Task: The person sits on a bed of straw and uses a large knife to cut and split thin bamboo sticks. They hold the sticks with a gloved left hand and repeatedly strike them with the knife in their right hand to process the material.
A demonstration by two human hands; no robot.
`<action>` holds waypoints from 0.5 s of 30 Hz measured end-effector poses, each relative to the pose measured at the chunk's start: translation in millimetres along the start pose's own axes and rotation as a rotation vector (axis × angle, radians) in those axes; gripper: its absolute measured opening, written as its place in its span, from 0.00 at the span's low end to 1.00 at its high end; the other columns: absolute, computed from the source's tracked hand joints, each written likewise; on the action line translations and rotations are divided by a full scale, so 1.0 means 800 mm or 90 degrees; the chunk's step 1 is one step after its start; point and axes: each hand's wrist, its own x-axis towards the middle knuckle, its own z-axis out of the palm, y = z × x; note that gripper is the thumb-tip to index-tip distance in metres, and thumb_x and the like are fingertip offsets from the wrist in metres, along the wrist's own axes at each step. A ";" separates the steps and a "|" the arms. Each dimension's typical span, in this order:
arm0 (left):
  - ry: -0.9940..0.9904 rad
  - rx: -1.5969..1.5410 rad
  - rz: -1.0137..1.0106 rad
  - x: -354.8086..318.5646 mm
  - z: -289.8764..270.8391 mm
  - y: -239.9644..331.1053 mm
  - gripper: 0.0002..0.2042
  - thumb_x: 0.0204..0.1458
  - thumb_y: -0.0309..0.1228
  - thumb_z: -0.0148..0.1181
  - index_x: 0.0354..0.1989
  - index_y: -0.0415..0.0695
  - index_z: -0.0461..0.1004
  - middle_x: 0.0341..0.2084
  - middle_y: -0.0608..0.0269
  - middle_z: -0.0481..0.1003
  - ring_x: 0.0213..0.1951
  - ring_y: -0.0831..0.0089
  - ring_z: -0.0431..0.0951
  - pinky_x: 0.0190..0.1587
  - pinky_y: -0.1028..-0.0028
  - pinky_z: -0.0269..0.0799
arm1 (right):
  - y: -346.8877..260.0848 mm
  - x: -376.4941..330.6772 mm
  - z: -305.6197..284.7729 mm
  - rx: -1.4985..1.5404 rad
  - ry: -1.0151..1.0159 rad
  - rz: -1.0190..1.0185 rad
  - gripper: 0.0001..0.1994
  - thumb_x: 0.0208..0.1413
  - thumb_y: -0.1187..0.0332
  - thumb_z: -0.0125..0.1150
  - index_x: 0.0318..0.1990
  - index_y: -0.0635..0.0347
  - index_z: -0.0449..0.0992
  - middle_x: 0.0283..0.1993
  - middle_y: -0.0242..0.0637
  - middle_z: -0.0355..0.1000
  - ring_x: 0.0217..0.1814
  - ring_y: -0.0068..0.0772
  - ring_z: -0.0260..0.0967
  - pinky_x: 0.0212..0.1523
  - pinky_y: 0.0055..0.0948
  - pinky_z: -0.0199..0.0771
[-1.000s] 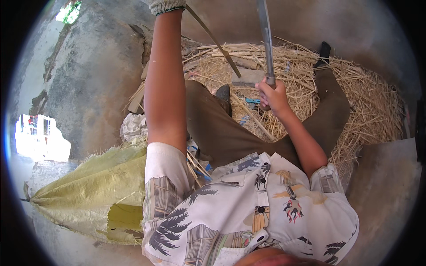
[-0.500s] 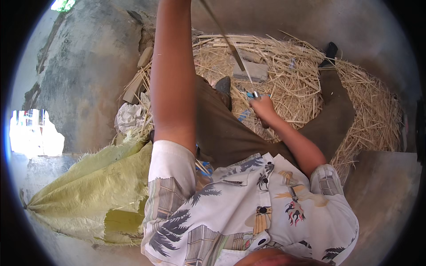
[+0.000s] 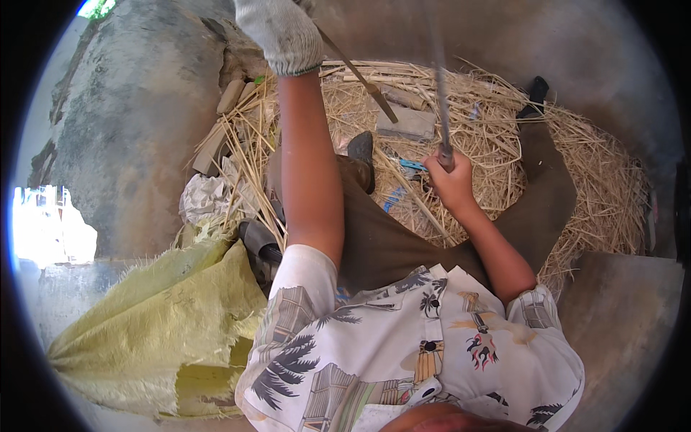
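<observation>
My left hand (image 3: pixel 281 32), in a grey-white knitted glove, is at the top edge, its fingers partly cut off by the frame. From it a thin, flat strip (image 3: pixel 356 72), apparently bamboo, slants down to the right, with its free end near a grey block. My bare right hand (image 3: pixel 450 178) is closed round the handle of a knife (image 3: pixel 442 93). The long, narrow blade points up and away, blurred by motion and apart from the strip. Below the right hand, blue ties or cord (image 3: pixel 394 196) lie among shavings.
Loose straw-coloured strips and shavings (image 3: pixel 597 180) cover the floor round my outstretched legs. A grey block (image 3: pixel 407 124) lies on them beyond my right hand. A yellow-green woven sack (image 3: pixel 158 309) spreads at left, near crumpled paper (image 3: pixel 204 198). A concrete wall (image 3: pixel 144 93) curves round behind.
My left arm has drawn back, bringing the gloved hand into view. My right hand has moved slightly right, and the knife has swung from up-left to nearly straight up, away from the strip.
</observation>
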 end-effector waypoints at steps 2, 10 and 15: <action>0.031 -0.006 0.011 -0.012 -0.006 0.004 0.25 0.63 0.52 0.56 0.17 0.57 0.57 0.10 0.79 0.52 0.11 0.86 0.52 0.14 0.79 0.43 | 0.008 -0.010 0.010 0.080 0.015 -0.041 0.12 0.55 0.70 0.64 0.24 0.59 0.66 0.16 0.24 0.62 0.15 0.16 0.56 0.16 0.23 0.55; 0.020 -0.035 -0.006 0.006 -0.027 -0.008 0.26 0.63 0.55 0.55 0.17 0.56 0.56 0.11 0.78 0.51 0.12 0.84 0.51 0.15 0.78 0.44 | 0.065 -0.024 0.018 -0.111 -0.080 0.360 0.12 0.50 0.69 0.62 0.19 0.61 0.68 0.15 0.31 0.64 0.12 0.28 0.59 0.16 0.33 0.58; -0.100 -0.274 -0.160 0.027 -0.080 -0.041 0.26 0.63 0.56 0.55 0.18 0.56 0.56 0.11 0.77 0.51 0.12 0.83 0.52 0.15 0.78 0.44 | 0.006 -0.019 0.000 0.075 -0.129 0.437 0.13 0.54 0.72 0.63 0.20 0.59 0.67 0.15 0.26 0.61 0.13 0.16 0.56 0.16 0.25 0.56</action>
